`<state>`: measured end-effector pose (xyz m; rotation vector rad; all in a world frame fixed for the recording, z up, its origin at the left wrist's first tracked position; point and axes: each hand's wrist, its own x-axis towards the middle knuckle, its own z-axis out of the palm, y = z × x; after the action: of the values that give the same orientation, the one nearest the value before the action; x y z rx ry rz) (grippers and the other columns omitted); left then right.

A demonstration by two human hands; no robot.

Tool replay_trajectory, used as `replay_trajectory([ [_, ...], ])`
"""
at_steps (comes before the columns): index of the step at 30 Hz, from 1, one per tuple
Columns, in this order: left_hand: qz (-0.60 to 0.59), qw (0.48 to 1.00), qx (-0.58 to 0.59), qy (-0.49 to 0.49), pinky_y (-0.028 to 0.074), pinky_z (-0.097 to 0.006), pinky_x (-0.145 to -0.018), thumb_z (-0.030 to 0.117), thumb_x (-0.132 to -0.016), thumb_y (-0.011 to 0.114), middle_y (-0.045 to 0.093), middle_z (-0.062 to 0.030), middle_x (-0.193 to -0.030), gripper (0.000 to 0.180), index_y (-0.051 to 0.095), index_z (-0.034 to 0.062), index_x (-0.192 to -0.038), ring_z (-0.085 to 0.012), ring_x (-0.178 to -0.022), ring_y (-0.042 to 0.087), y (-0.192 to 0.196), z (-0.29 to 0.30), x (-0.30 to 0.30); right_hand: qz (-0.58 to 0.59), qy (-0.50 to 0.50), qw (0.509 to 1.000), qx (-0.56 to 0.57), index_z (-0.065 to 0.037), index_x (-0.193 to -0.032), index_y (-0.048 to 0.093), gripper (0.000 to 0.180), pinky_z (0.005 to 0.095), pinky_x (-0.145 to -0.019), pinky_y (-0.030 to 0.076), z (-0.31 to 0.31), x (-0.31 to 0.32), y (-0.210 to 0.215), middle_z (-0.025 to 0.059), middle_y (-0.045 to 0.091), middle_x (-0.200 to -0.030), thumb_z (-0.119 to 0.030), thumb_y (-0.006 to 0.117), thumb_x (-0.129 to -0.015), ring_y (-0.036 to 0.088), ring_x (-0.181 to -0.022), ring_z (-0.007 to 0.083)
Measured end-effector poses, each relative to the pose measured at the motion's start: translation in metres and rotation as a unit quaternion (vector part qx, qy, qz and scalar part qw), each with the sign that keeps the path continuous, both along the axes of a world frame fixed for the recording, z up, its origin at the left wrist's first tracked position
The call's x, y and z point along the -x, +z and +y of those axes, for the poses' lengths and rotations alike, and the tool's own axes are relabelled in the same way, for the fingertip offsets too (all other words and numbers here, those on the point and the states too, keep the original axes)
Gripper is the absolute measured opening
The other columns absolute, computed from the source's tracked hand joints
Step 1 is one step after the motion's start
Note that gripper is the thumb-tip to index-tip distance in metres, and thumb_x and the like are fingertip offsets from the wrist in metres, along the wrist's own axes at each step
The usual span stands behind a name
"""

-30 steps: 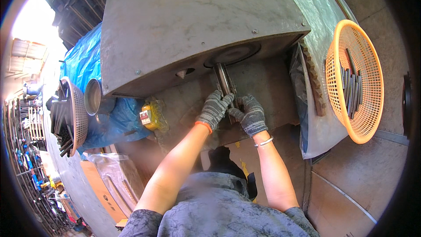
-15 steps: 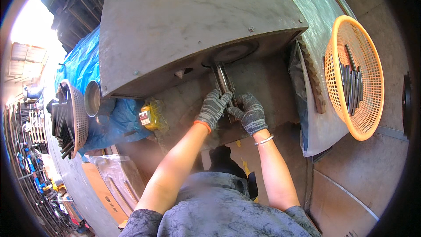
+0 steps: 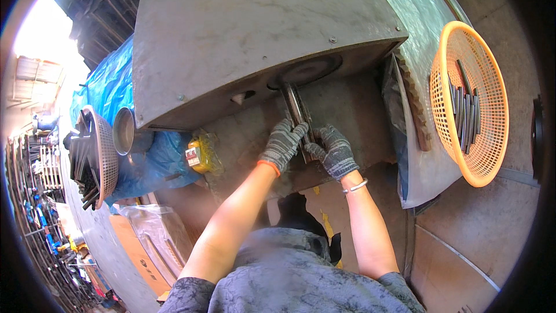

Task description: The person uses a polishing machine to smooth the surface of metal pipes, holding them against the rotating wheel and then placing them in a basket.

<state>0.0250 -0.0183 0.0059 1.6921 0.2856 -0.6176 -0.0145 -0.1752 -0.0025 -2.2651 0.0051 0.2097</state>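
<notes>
Both hands wear grey knit gloves. My left hand [image 3: 282, 144] and my right hand [image 3: 332, 150] grip the near end of a bundle of long dark metal bars [image 3: 295, 109]. The bars lie on a grey machine table [image 3: 353, 110] and point away from me, their far end reaching under a round dark disc [image 3: 305, 71] below a big grey metal housing [image 3: 249, 29]. My left hand holds the bars from the left side, my right hand from the right and below.
An orange plastic basket [image 3: 489, 156] at the right holds several dark metal bars. At the left a grey basket [image 3: 104, 156] holds more dark pieces, beside a metal pot [image 3: 123, 131] and blue plastic sheeting [image 3: 110, 87]. A yellow wrapped object [image 3: 200, 153] lies left of my hands.
Both hands have stayed on the bars. They have shifted slightly, with the bars still under the disc.
</notes>
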Motion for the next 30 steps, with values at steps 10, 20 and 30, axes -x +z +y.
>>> replay_trajectory([
  [10,-0.035,0.998,0.042,0.022,0.049,-0.031,-0.07,0.026,-0.085,0.068,0.067,-0.0107,-0.094,0.035,0.062,-0.0013,-0.106,-0.0165,-0.076,0.058,-0.021,-0.003,0.004,0.023,-0.026,0.999,-0.024,-0.005,-0.099,0.067,0.042,0.0458,-0.087,0.046,0.005,0.001,0.0,0.0205,0.064,-0.102,-0.039,0.073,-0.074,0.058,-0.1,0.0386],
  [20,-0.049,0.999,-0.002,0.013,0.046,-0.032,-0.066,0.026,-0.085,0.068,0.065,-0.007,-0.081,0.029,0.064,-0.0014,-0.092,-0.015,-0.072,0.054,-0.018,-0.005,0.002,0.033,-0.008,0.998,0.054,-0.004,-0.09,0.068,0.038,0.0458,-0.076,0.048,0.008,-0.003,0.015,0.0198,0.064,-0.092,-0.039,0.071,-0.076,0.059,-0.089,0.038],
  [30,-0.06,0.998,-0.027,0.001,0.045,-0.032,-0.065,0.027,-0.087,0.066,0.062,-0.007,-0.08,0.028,0.063,-0.0005,-0.091,-0.015,-0.072,0.051,-0.012,-0.006,0.0,0.054,0.016,0.997,0.047,-0.003,-0.092,0.069,0.039,0.0447,-0.078,0.048,0.003,-0.008,0.016,0.0204,0.064,-0.092,-0.039,0.071,-0.075,0.06,-0.088,0.0385],
])
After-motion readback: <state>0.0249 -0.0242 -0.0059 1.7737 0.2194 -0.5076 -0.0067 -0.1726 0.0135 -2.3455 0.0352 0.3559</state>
